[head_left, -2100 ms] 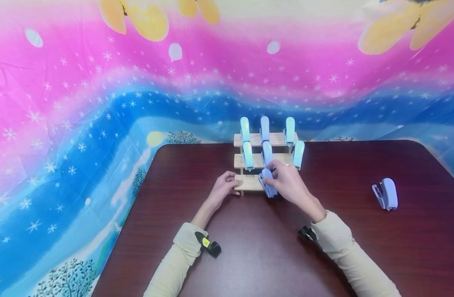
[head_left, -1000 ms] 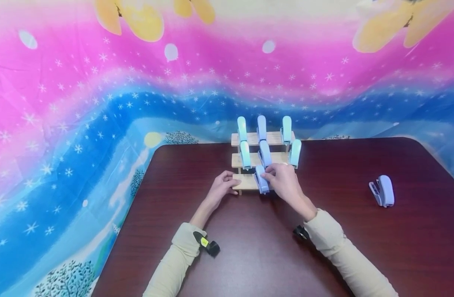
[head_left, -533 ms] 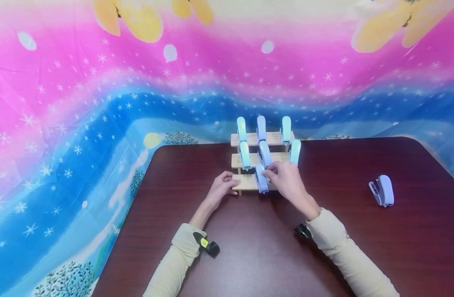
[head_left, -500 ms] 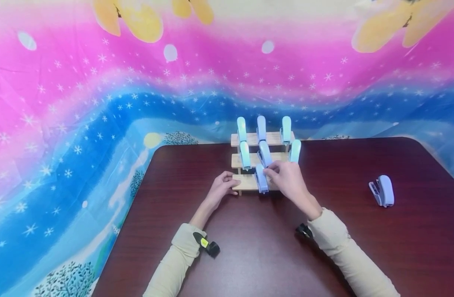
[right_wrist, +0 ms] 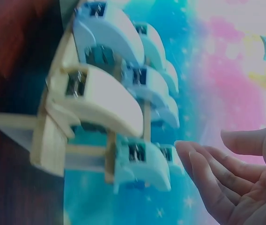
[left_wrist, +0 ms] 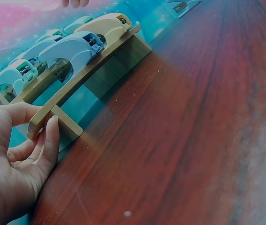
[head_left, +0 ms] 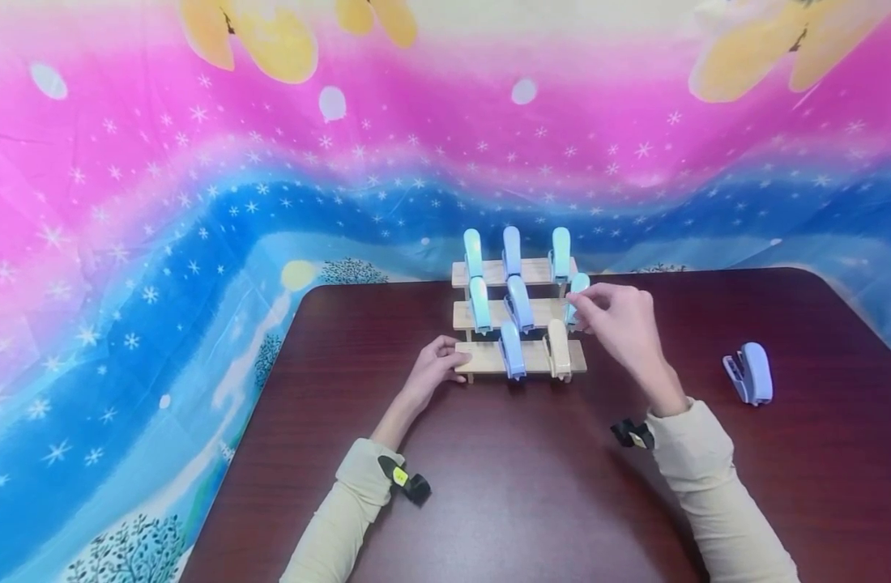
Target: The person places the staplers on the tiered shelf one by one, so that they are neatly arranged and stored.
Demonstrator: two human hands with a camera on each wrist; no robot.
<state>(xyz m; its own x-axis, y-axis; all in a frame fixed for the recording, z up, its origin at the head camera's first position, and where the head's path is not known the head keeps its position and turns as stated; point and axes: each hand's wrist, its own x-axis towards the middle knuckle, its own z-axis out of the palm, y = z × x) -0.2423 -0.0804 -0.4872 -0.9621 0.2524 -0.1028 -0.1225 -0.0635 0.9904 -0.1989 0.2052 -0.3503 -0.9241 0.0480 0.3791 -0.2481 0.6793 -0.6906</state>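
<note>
A small three-step wooden rack stands on the table, bearing staplers on every step. My left hand grips the left end of its lowest step, thumb on top and fingers beneath, as the left wrist view shows. On that step sit a blue stapler and, to its right, a cream stapler. My right hand hovers right of the rack, in front of a mint stapler on the middle step. In the right wrist view, its relaxed fingers hold nothing.
Several mint and blue staplers fill the upper steps, such as a mint one at the top left. A lavender stapler stands alone on the dark wooden table at the right. A patterned cloth hangs behind.
The right hand has let go of the blue stapler, which shifted left on the lowest step, and moved right and upward, uncovering the cream stapler. The left hand keeps its grip on the rack.
</note>
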